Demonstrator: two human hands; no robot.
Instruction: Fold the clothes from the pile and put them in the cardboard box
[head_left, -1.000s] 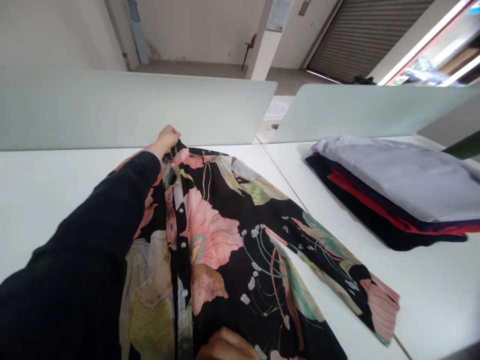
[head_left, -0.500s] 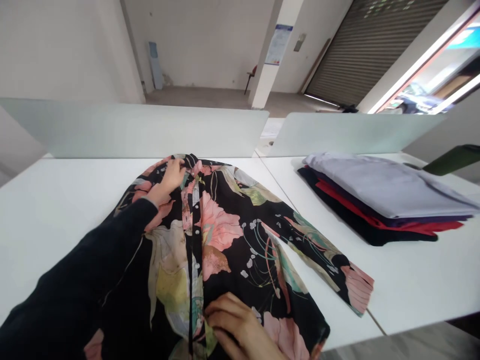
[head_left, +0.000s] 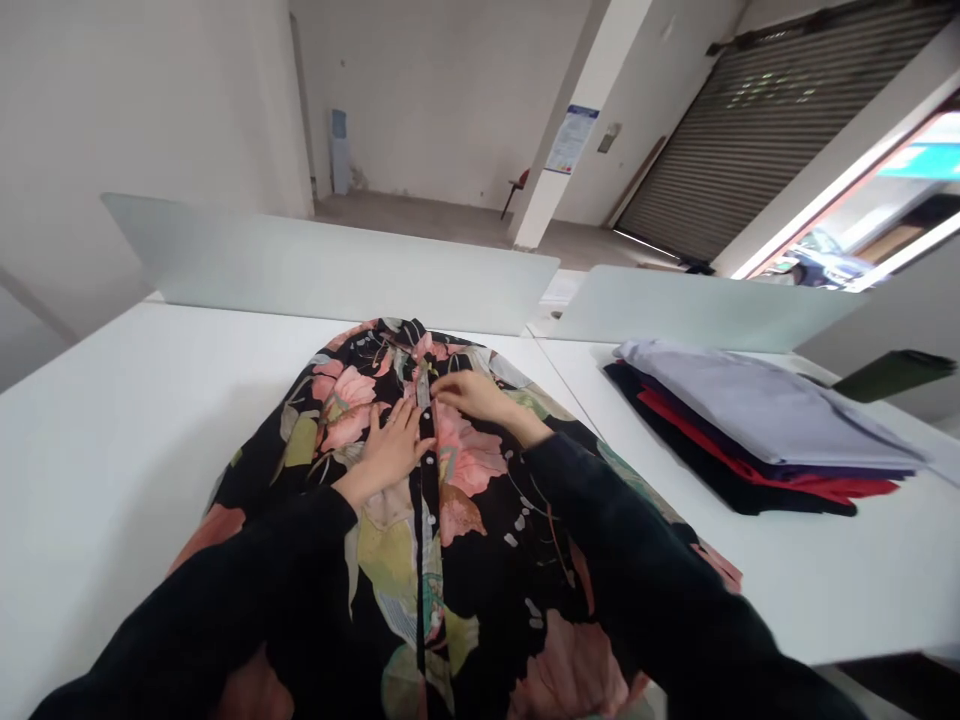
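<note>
A black floral shirt (head_left: 472, 470) lies spread front side up, its collar at the far end and its button placket running down the middle. My left hand (head_left: 394, 445) rests flat on the chest just left of the placket, fingers stretched out and apart. Opposite it, my right hand (head_left: 476, 395) has its fingertips pinched together at the placket edge below the collar, apparently on the fabric. Small pale buttons show along the placket. My right sleeve covers part of the shirt's side and its sleeve on the right.
A stack of folded clothes (head_left: 765, 410), pale lavender on top with dark and red ones beneath, lies on the white table (head_left: 97, 430) to the right. Frosted divider panels (head_left: 337, 265) line the far edge. A dark green object (head_left: 896, 375) stands beyond the stack.
My left hand has come from the collar down onto the chest. My right hand has moved from the lower placket up to below the collar. The camera view has shifted.
</note>
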